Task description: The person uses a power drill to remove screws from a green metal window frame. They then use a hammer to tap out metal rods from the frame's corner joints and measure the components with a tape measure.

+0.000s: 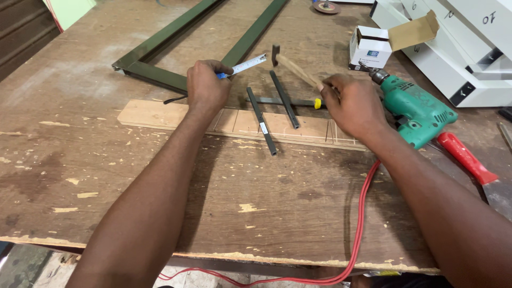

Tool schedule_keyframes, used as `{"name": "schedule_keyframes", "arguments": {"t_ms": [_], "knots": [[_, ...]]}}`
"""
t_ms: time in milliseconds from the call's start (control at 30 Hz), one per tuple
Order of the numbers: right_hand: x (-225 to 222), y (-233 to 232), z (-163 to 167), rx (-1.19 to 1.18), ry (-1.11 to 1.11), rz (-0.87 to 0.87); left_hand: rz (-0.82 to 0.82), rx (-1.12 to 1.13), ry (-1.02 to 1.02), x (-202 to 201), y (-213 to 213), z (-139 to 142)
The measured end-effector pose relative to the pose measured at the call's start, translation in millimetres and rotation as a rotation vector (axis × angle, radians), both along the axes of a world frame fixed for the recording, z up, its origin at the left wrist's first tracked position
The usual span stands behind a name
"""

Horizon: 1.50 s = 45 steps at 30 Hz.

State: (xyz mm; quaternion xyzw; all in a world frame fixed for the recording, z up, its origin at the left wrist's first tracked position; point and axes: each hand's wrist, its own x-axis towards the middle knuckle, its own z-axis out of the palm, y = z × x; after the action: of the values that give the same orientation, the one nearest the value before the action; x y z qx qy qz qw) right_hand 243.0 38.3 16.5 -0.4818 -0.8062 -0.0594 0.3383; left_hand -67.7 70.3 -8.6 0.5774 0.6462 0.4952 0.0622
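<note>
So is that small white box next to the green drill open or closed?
Open. The small white box has its brown flap folded up and back, beside the green drill.

We see our left hand [207, 88], right hand [354, 104]: bare forearms, no sleeves, gloves, rings, watch

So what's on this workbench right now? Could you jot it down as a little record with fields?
surface: worn wooden table
left hand: holds a measuring tape blade over the dark green metal frame
right hand: grips the wooden handle of a hammer, head raised
between the hands: three dark metal bars lying on a pale wooden board
right of the hands: green electric drill with red cord, red-handled tool
far side: open white carton, white panels
</note>
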Motion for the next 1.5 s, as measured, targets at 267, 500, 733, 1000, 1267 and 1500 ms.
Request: {"name": "schedule_keyframes", "arguments": {"t_ms": [267,500,733,1000,1267,1500], "knots": [[4,6,-5,0.027,-0.055,0.047,-0.007,0.023,0.026,0,0,-1],[9,8,-6,0.055,-0.072,0.044,0.002,-0.006,0.025,0,-1,0],[-1,2,-1,-0.047,0.066,-0.023,-0.002,-0.012,0.023,-1,-1,0],[-5,-3,-1,-0.008,0.022,0.003,-0.006,0.007,0.017,-1,-1,0],[1,4,-6,0.114,-0.02,0.064,-0.011,-0.01,-0.005,0,-1,2],[-2,1,-4,0.03,0.008,-0.002,0.013,-0.014,0.017,1,-3,2]]}}
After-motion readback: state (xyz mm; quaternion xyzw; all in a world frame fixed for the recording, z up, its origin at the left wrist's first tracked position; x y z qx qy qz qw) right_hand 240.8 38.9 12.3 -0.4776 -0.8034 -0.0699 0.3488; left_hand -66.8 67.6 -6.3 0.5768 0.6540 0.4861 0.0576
